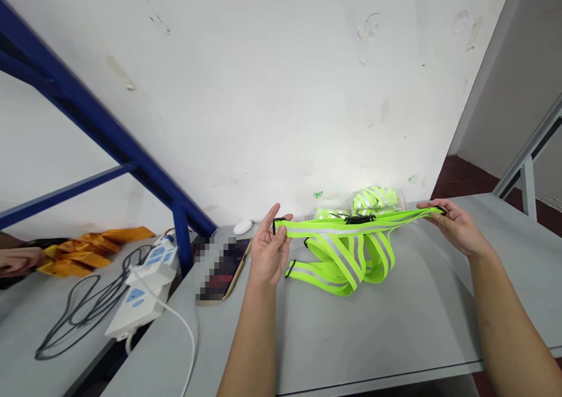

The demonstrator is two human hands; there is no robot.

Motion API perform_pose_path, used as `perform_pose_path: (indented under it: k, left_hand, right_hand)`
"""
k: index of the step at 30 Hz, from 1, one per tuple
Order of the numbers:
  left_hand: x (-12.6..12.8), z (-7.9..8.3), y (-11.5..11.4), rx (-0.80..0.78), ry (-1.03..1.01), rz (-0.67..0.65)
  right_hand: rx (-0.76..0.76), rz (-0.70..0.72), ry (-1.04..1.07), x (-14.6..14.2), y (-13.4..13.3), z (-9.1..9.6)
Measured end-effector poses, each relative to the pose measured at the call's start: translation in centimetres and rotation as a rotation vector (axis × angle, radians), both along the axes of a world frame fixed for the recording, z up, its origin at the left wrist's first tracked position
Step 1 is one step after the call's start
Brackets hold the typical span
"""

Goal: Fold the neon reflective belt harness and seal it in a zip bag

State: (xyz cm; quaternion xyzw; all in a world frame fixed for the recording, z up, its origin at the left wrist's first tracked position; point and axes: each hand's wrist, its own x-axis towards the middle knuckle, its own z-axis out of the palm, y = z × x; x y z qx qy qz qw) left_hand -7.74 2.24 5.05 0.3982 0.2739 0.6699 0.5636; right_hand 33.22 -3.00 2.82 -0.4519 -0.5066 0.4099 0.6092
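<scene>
A neon-yellow reflective strap harness [333, 227] with silver stripes is stretched out level above the grey table. My left hand [272, 245] pinches its left end beside a black slider. At the other end, my right hand [454, 224] grips the strap near another black fitting. A black buckle [360, 218] sits about midway along the stretched part. Looser loops [342, 268] of the same strap hang below and rest on the table, with one black slider lying toward the left.
Bagged neon straps [375, 198] lie against the wall. To the left are a phone [230, 268], a white oval object [243, 227], a power strip [144, 291] with cables and a blue metal frame [180, 233]. Another person's hand [20, 261] touches orange fabric [88, 253].
</scene>
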Motion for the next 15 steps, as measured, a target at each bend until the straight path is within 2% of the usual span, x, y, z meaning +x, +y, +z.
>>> perform_pose_path:
  k: [4, 7, 10, 13, 15]
  left_hand:
    - [0.1, 0.1, -0.6, -0.044, -0.174, -0.135]
    - [1.1, 0.2, -1.4, -0.116, -0.295, -0.31]
    - [2.5, 0.1, -1.9, -0.214, -0.385, -0.461]
    - [3.8, -0.3, -2.2, -0.313, -0.373, -0.585]
    - [4.3, -0.5, -2.5, -0.341, -0.271, -0.681]
  right_hand:
    - [0.028, -0.029, 0.027, -1.1, 0.3, 0.3]
    - [0.08, -0.077, 0.035, -1.9, 0.7, 0.3]
    - [0.156, -0.097, 0.129, -2.5, 1.1, 0.0]
    - [0.191, -0.066, 0.299, -3.5, 1.5, -0.4]
    - [0.164, -0.007, 0.406, -4.6, 1.7, -0.5]
